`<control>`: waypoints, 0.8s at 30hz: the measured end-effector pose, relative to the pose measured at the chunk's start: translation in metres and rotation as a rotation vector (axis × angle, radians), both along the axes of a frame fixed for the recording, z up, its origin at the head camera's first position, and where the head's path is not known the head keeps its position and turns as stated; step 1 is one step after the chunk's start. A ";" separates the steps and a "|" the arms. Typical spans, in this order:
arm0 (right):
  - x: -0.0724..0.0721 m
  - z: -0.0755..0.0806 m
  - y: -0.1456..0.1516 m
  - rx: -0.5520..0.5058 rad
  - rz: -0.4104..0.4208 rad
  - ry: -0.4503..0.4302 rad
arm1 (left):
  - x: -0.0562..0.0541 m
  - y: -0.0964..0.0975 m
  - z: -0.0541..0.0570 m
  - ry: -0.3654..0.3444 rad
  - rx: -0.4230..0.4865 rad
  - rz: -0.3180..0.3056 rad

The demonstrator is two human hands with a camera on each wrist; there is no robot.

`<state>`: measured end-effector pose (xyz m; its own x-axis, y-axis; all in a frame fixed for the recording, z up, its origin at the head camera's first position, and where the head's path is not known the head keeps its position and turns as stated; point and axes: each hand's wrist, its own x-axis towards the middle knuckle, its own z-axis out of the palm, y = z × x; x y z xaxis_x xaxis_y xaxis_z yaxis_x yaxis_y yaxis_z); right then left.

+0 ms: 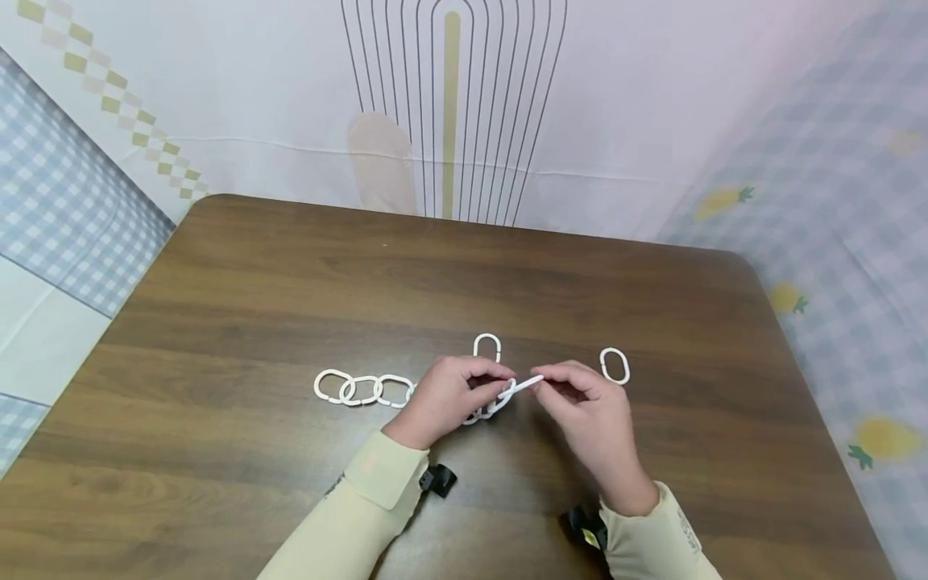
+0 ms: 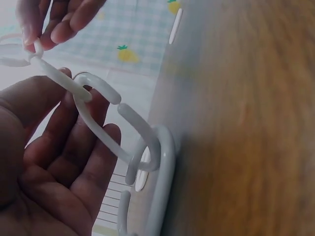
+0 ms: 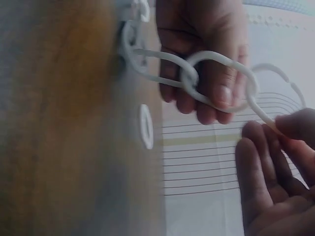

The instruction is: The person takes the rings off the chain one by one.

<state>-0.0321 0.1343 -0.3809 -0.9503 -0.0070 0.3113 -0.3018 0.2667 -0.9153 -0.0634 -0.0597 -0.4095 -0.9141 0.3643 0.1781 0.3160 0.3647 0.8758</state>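
Note:
White plastic chain links are joined into a chain (image 1: 348,392), which lies on the table and runs under the left hand. My left hand (image 1: 445,395) pinches one raised link (image 3: 209,54) between thumb and fingers. From it, further joined links (image 2: 93,123) hang down toward the tabletop. My right hand (image 1: 590,411) pinches the end of another white link (image 1: 525,384) with thumb and forefinger, its other fingers loosely bent. In the right wrist view this link passes through the one at the left thumb. A side gap shows in several links.
One loose white link (image 1: 475,348) lies just behind the left hand, and another (image 1: 627,369) beyond the right hand. Both are on the brown wooden table (image 1: 290,274). A patterned cloth (image 1: 616,105) hangs behind the table's far edge. Black wrist cameras (image 1: 438,480) sit at the cuffs.

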 end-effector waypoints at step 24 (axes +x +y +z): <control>-0.003 -0.024 -0.010 -0.066 -0.039 0.474 | -0.001 -0.004 -0.002 -0.038 0.120 0.119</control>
